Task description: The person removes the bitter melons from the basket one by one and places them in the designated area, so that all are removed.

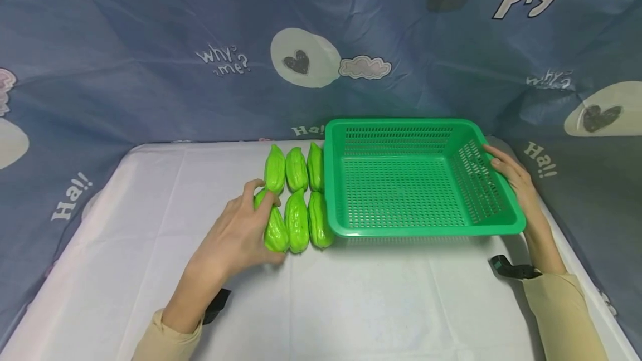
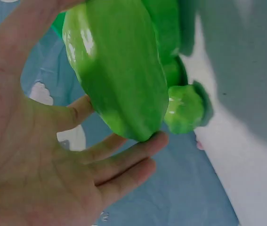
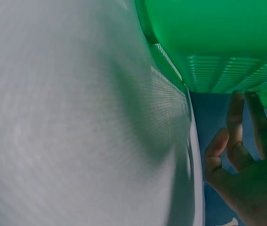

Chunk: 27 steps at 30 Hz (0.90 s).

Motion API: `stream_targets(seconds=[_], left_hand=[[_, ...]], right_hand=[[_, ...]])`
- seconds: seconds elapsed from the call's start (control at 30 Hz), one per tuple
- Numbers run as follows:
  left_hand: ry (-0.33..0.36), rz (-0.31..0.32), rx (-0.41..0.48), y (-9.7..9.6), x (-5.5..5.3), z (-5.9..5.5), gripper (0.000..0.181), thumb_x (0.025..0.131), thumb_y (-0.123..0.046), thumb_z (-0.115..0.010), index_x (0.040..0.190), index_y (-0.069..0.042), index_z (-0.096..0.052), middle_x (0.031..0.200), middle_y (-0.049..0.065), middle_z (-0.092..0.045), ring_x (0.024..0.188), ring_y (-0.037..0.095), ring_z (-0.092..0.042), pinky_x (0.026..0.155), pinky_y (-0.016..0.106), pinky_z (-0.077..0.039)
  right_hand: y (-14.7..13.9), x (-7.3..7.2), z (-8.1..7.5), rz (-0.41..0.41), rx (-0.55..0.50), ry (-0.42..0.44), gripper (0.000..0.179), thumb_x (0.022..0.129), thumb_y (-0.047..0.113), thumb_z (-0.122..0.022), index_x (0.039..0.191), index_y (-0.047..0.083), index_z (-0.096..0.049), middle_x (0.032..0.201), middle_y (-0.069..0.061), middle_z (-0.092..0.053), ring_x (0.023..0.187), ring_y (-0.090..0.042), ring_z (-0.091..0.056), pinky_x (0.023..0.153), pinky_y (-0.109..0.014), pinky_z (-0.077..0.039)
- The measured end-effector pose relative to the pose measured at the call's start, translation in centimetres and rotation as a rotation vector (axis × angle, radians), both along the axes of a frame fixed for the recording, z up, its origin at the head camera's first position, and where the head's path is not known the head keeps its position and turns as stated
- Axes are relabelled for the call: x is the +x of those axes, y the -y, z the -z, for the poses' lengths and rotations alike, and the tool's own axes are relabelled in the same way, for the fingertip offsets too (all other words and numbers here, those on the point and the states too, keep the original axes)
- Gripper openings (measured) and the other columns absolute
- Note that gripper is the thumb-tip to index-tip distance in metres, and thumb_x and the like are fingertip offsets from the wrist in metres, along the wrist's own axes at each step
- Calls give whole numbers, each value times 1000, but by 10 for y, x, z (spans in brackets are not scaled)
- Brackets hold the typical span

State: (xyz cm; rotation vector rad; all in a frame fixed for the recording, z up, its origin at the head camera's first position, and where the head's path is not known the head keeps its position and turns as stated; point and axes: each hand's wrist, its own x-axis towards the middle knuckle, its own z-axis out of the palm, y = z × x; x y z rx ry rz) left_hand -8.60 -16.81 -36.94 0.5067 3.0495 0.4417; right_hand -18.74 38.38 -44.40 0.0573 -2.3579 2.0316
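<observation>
Several green ridged gourds, glossy and tapered, lie in two rows left of a green plastic basket (image 1: pixel 401 233). My left hand (image 1: pixel 239 233) spans the front-left gourd (image 1: pixel 276 232), its thumb at the near end and fingers at the far end. In the left wrist view, that gourd (image 2: pixel 119 70) is between thumb and fingers, with a smaller-looking gourd end (image 2: pixel 185 109) behind it. At the basket's right rim, my right hand (image 1: pixel 516 183) holds the edge with its upper fingers over it. In the right wrist view, other fingers (image 3: pixel 236 113) reach the basket's outer wall (image 3: pixel 227 73).
The basket's slotted floor (image 1: pixel 401 191) shows no gourds on it. A white cloth (image 1: pixel 371 305) covers the table. Behind and beside it hangs a blue printed sheet (image 1: pixel 200 105). The rear gourds (image 1: pixel 296 169) stand close to the basket's left wall.
</observation>
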Motion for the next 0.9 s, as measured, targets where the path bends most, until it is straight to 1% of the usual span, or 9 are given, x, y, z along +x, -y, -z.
stream_targets(seconds=[0.17,0.3,0.43,0.53,0.63,0.7,0.8,0.83,0.9], left_hand=[[25,15,-14,5,-3,9,94,59,-43,-106,132,-9,-57,151,26,-49,115,46,-67,108,61,-54],[39,31,-41,6,-4,15,95,58,-45,-107,129,-8,-57,141,23,-57,111,42,-67,106,59,-54],[65,47,-51,8,-6,24,95,55,-43,-108,126,-8,-56,135,19,-60,108,40,-67,102,58,-54],[91,62,-34,9,-7,29,96,55,-38,-109,130,-12,-55,140,19,-59,116,42,-67,104,60,-54],[128,67,-15,10,-6,30,98,58,-34,-108,137,-15,-54,150,20,-54,124,45,-65,108,63,-52],[149,58,-12,11,-5,29,101,61,-38,-107,143,-15,-53,158,21,-49,129,49,-62,111,65,-50],[170,34,-16,13,-3,25,109,65,-48,-104,152,-13,-49,168,23,-39,139,54,-55,114,70,-47],[176,22,-16,13,-1,24,112,66,-52,-102,156,-12,-47,169,24,-37,141,55,-53,114,71,-45],[180,1,-19,15,1,23,118,67,-57,-100,159,-11,-44,167,26,-38,138,55,-55,112,72,-46]], right_hand=[[0,0,0,-6,-13,-5,49,116,28,-47,165,23,-45,135,11,-60,85,-1,-71,65,-18,-59],[-1,0,0,-6,-5,-23,49,116,28,-47,165,22,-46,137,11,-59,88,-1,-71,67,-17,-59],[-1,1,0,-11,-13,-26,49,116,28,-47,165,21,-45,138,11,-59,88,-1,-71,67,-18,-59],[-1,1,0,-11,-18,-23,49,116,28,-47,165,22,-45,137,10,-60,88,-2,-71,66,-18,-59],[-1,0,0,-11,-26,-21,49,116,28,-47,165,22,-46,137,10,-60,87,-2,-71,66,-18,-59],[-2,0,0,-11,-29,-22,49,116,28,-47,165,21,-46,136,10,-61,88,-2,-71,66,-18,-59],[-2,0,0,-10,-36,-17,49,116,28,-48,165,22,-46,135,10,-62,87,-2,-71,66,-18,-59],[-2,0,-1,-8,-42,-13,49,116,28,-48,165,22,-46,134,10,-62,86,-2,-71,65,-18,-59],[-1,0,-1,-7,-38,-10,49,116,28,-48,165,22,-46,135,11,-62,87,-1,-71,66,-18,-59]])
